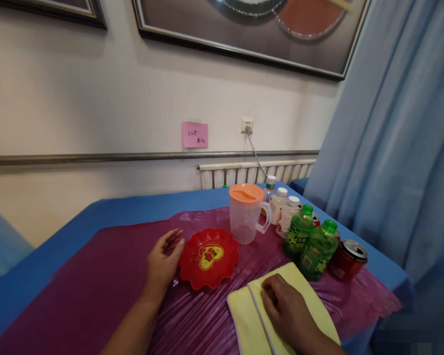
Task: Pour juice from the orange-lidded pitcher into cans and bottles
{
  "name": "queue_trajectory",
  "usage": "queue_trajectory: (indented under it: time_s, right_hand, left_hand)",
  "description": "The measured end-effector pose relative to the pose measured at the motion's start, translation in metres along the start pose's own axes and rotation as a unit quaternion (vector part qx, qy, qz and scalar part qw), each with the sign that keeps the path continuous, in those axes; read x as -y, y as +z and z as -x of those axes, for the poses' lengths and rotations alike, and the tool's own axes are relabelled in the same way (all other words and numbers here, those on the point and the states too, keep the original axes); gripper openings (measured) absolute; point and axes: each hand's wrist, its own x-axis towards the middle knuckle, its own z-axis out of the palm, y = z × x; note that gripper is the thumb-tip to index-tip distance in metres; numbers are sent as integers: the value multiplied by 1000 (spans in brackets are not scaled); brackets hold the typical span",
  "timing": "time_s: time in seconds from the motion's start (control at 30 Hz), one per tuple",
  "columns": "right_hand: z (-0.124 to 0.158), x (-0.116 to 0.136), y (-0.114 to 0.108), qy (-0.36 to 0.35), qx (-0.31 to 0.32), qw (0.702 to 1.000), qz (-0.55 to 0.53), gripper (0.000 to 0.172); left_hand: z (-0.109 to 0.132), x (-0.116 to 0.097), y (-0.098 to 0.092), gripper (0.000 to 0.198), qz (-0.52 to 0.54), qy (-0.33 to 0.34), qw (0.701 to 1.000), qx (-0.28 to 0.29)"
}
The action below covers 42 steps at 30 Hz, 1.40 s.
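My left hand (163, 261) lies flat on the purple plastic table cover (96, 281), fingers stretched out, its fingertips touching the left rim of a red scalloped dish (209, 257) with a yellow heart in its middle. My right hand (286, 308) rests palm down on a folded yellow cloth (251, 320) at the near right, its fingers curled onto the fabric. A clear plastic pitcher (246, 214) with an orange lid stands just behind the dish.
Two green-capped bottles (311, 241) and a red open can (348, 259) stand at the right edge. White-capped bottles (286, 209) are behind them. A blue cloth (59, 231) lies under the purple cover; a blue curtain (399, 148) hangs right, a radiator behind.
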Motion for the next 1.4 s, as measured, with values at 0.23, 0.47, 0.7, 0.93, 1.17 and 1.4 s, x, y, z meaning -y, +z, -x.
queue_trajectory:
  time_s: [0.23, 0.47, 0.7, 0.93, 1.17, 1.4]
  right_hand:
    - [7, -8, 14, -51, -47, 998, 6, 13]
    - [6, -8, 13, -70, -79, 994, -2, 13]
    - [8, -5, 1, -52, -58, 997, -20, 12]
    - [6, -3, 1, -41, -39, 998, -15, 11]
    - [3, 1, 0, -38, -54, 998, -4, 12]
    - [1, 4, -2, -20, -58, 998, 12, 13]
  left_hand:
    - [-31, 27, -25, 34, -32, -88, 991, -93]
    - [-44, 33, -35, 31, -74, -137, 981, -112]
    - [-52, 30, -46, 33, -113, -165, 974, -105]
    - [-54, 28, -45, 30, -174, -170, 967, -79]
    - [-59, 20, -50, 21, -207, -170, 963, -39]
    - [-65, 12, -50, 19, -179, -196, 964, -3]
